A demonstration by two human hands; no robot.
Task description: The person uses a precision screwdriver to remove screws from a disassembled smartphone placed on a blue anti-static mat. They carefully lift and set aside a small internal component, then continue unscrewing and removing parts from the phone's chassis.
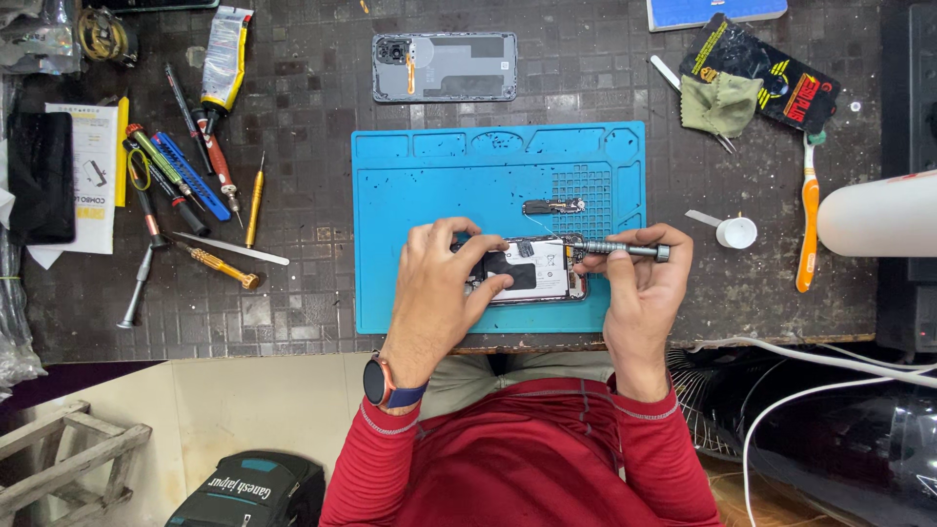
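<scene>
Where tools lie: dark workbench (312,293), blue mat (429,185)

Single view only, so no overlap with a second view can be reported. The scene is seen from a head-worn camera, aimed almost straight down at the dark tiled workbench (303,293). The blue repair mat (429,185) is framed slightly right of centre and is taken as the landmark. The far bench edge, beyond the mat, is cut off at the top of frame. Below the mat, the wearer's red sleeves and lap are caught, so the lens is placed above and just behind the near bench edge. Range is close: most of the bench width is covered, left and right of the mat.
</scene>
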